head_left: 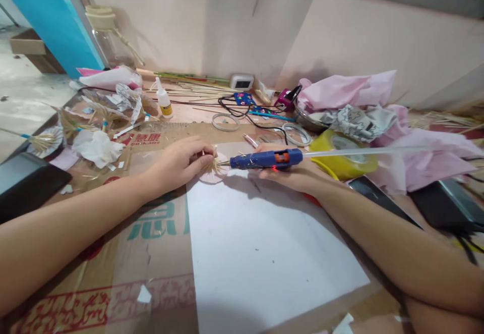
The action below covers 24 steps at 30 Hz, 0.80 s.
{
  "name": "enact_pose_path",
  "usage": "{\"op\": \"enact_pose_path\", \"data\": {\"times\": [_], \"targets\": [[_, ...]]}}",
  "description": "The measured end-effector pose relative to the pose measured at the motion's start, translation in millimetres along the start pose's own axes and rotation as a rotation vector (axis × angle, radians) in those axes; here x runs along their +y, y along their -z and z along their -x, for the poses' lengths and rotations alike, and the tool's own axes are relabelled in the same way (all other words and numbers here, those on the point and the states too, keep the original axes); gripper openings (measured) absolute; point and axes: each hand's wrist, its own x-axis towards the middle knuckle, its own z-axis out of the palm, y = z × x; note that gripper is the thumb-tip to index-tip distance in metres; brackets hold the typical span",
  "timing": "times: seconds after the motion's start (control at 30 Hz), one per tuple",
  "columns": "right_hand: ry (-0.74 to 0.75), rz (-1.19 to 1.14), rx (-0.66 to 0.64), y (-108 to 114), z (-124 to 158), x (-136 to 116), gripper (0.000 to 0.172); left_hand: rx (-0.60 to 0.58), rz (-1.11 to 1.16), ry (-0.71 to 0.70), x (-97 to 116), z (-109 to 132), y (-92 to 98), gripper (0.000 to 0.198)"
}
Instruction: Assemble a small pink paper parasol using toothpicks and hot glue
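Observation:
My right hand [289, 176] is wrapped round a blue hot glue gun [257, 160]. A long clear glue stick [340, 152] runs out of its back end, and a small red light glows on its side. The gun's metal tip reaches a small bundle of pale straw pieces [215, 167]. My left hand [185, 160] pinches this bundle between thumb and fingers. Under the bundle lies a round pinkish paper disc [209, 178], at the top left edge of a white paper sheet [272, 253]. Whether the tip touches the straw I cannot tell.
Printed cardboard [151, 263] covers the table. At left are straw bundles on paper [45, 141], crumpled tissue [97, 148] and a glue bottle [164, 101]. Yellow tape [340, 155], pink paper [348, 89] and a dark phone [381, 200] lie right. Cables [260, 119] cross the back.

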Motion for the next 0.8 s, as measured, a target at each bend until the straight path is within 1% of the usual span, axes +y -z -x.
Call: {"op": "enact_pose_path", "data": {"times": [0.1,0.17,0.27,0.37,0.6,0.8], "targets": [[-0.024,-0.065,-0.076,-5,-1,-3,0.024,0.005,-0.005,-0.016,0,0,-0.5,0.027],[-0.008,-0.081,-0.089,-7,-1,-3,0.022,0.004,-0.010,-0.018,-1,0,-0.9,0.027],[0.045,-0.033,-0.048,-9,-1,-2,0.017,0.007,-0.014,-0.018,-1,0,-1.1,0.026],[0.076,0.021,-0.014,-9,-1,-1,0.017,0.016,-0.014,-0.024,-1,0,-1.1,0.025],[0.126,0.049,-0.005,-12,-1,3,0.018,0.016,0.004,-0.032,0,0,-1.7,0.025],[0.137,0.097,-0.015,-12,-1,4,0.017,-0.007,-0.009,-0.047,-2,-1,-1.7,0.028]]}}
